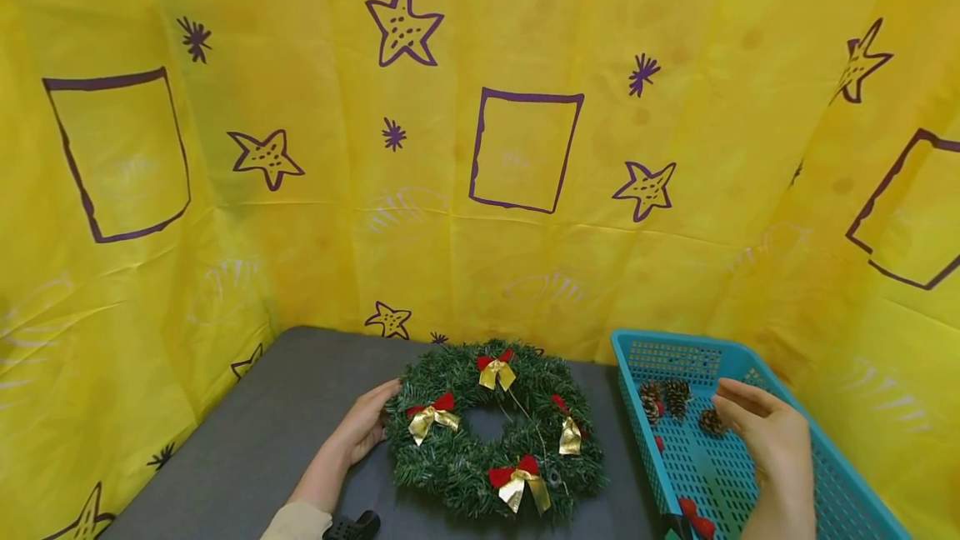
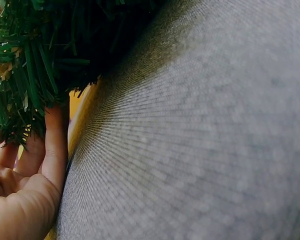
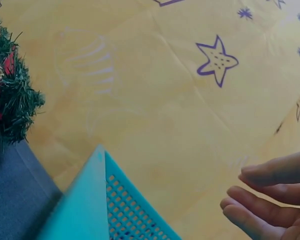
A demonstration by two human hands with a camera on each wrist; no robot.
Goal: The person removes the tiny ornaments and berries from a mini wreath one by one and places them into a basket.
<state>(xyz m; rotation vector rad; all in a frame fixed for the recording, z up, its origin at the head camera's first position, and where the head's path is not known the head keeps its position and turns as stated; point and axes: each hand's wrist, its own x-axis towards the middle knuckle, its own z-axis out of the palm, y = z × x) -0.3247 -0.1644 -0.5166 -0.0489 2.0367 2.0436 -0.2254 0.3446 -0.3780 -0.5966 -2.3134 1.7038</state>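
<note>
A green tinsel wreath [image 1: 498,490] lies on the dark table, with red and gold bows [image 1: 495,372] spaced around it. My left hand [image 1: 372,417] is at its left edge. In the left wrist view, fairly straight fingers [image 2: 56,145] touch the fringe of the greenery, their tips partly hidden by it. My right hand [image 1: 776,440] is raised over the blue basket [image 1: 817,432], fingers loosely bent and thumb apart, holding nothing. Beyond it in the basket are several pinecones [image 1: 677,398]. A red bow [image 1: 697,519] lies near the basket's front left.
The basket's left wall stands close to the wreath's right side. A black object [image 1: 352,526] lies at the front beside my left wrist, and a dark one [image 1: 675,526] is at the basket's near left side. Yellow cloth [image 1: 525,273] with purple drawings hangs around the table.
</note>
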